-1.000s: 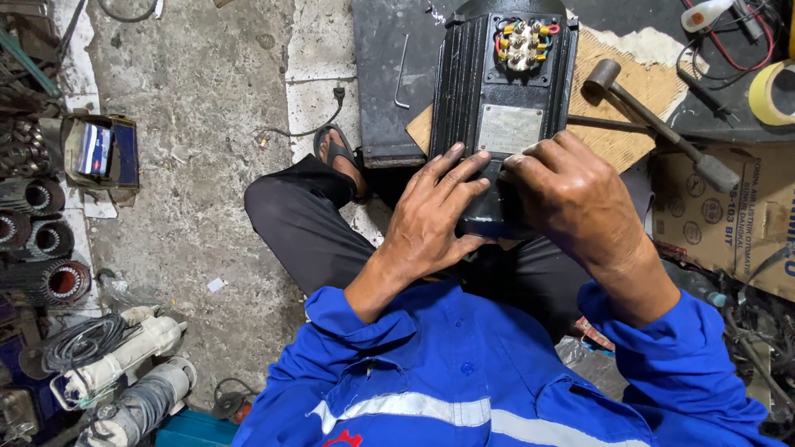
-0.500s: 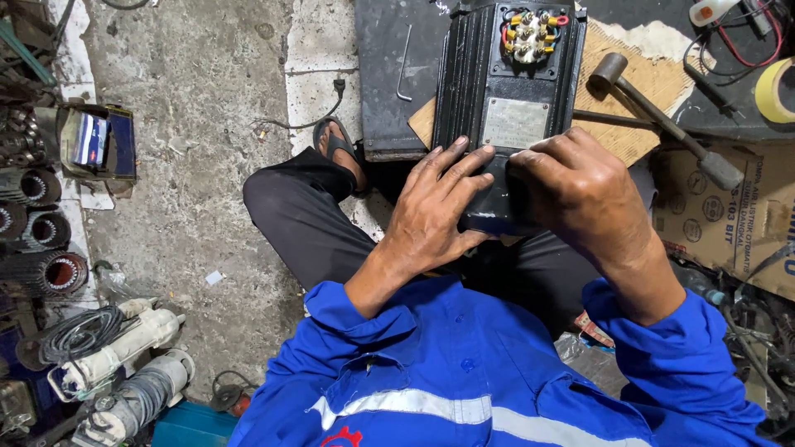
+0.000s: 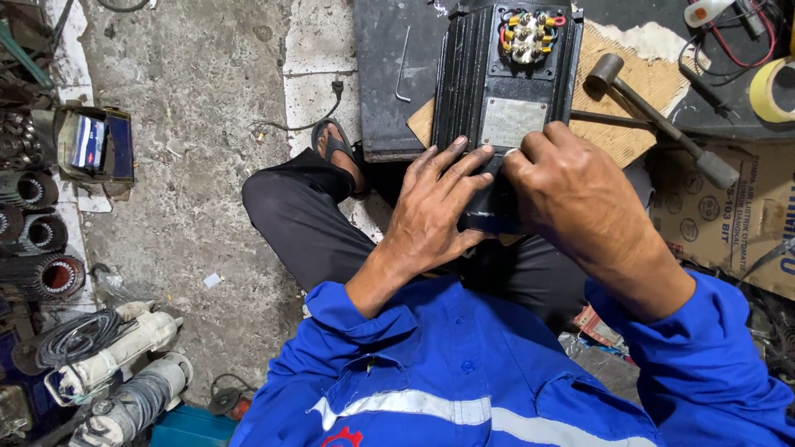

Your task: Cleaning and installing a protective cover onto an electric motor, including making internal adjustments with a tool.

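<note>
A black finned electric motor (image 3: 470,79) lies on a wooden board (image 3: 638,83) in front of me, its open terminal box (image 3: 527,35) with brass studs at the far end and a grey nameplate (image 3: 513,122) below it. My left hand (image 3: 435,207) rests flat on the motor's near end, fingers spread. My right hand (image 3: 571,194) presses on the same end beside it, fingertips curled at the nameplate's lower edge. Whether it pinches a small part is hidden.
A hammer (image 3: 654,112) lies on the board to the right, near a tape roll (image 3: 770,87) and red wires (image 3: 737,41). An Allen key (image 3: 402,70) lies on the dark mat. Stator cores (image 3: 37,232) and power tools (image 3: 116,364) line the left; cardboard (image 3: 745,223) sits right.
Both hands stay on the motor's near end. The left hand's fingers have shifted slightly on the housing, and the view has drifted a little.
</note>
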